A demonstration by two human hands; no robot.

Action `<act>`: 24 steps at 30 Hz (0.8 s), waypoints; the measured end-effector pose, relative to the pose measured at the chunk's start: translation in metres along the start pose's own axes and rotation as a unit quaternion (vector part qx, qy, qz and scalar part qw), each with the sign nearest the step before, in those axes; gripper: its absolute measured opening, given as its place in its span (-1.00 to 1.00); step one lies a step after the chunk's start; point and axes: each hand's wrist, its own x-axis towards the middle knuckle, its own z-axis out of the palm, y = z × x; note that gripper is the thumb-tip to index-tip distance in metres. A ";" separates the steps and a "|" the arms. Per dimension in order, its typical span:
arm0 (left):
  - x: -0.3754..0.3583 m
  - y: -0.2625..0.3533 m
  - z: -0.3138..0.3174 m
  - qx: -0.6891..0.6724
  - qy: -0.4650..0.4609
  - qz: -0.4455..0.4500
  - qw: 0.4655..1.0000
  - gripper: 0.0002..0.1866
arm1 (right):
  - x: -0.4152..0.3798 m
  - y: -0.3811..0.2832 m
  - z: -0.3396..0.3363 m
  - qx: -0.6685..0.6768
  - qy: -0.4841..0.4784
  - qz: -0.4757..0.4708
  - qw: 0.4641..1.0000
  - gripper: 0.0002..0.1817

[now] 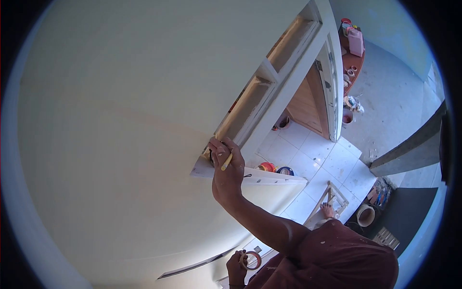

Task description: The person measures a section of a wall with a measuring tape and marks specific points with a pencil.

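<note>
My right hand (227, 156) is raised at the end of the outstretched arm, with its fingers closed round a thin yellow-handled tool (226, 162). It is at the lower end of a recessed opening in the white frame (262, 107); the tool's working tip is hidden. Low in the view, my left hand (235, 266) grips a roll of tape (252, 260), whose ring faces the camera. A long dark-edged strip (197, 266) lies along the pale wall, left of the tape.
Below the frame, a white ledge (274, 178) runs near red and blue round containers. A wooden door (308, 103) stands beyond. A bare foot (328, 210) rests by a wooden stool (341, 196) on the tiles. At the right are a bucket (365, 215) and a cluttered red table (355, 62).
</note>
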 end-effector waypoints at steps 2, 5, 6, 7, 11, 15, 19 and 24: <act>0.002 0.009 0.003 -0.232 0.040 -0.143 0.961 -0.68 | 0.003 0.002 -0.001 -0.002 0.000 0.004 1.000 -0.49; -0.004 0.006 0.003 -0.050 0.004 -0.029 0.998 -0.65 | 0.007 0.003 -0.002 0.011 -0.003 0.013 1.000 -0.49; -0.004 0.004 0.002 -0.043 0.002 -0.026 0.999 -0.64 | 0.008 0.002 -0.002 0.012 -0.001 0.018 1.000 -0.50; -0.005 0.003 0.001 -0.036 -0.001 -0.024 0.999 -0.64 | 0.009 0.002 -0.001 0.012 0.000 0.023 1.000 -0.50; -0.008 0.018 0.012 -0.188 0.033 -0.147 0.971 -0.62 | 0.014 0.002 0.000 0.019 0.002 0.038 0.999 -0.53; -0.019 0.026 0.020 -0.178 0.030 -0.136 0.974 -0.63 | 0.023 -0.003 0.002 0.009 0.010 0.063 0.998 -0.58; -0.010 0.003 0.012 -0.236 0.025 -0.159 0.958 -0.62 | 0.028 -0.004 0.006 -0.020 0.027 0.067 0.997 -0.59; -0.015 -0.008 0.014 -0.143 0.009 -0.091 0.986 -0.63 | 0.034 -0.007 0.009 -0.039 0.025 0.074 0.996 -0.52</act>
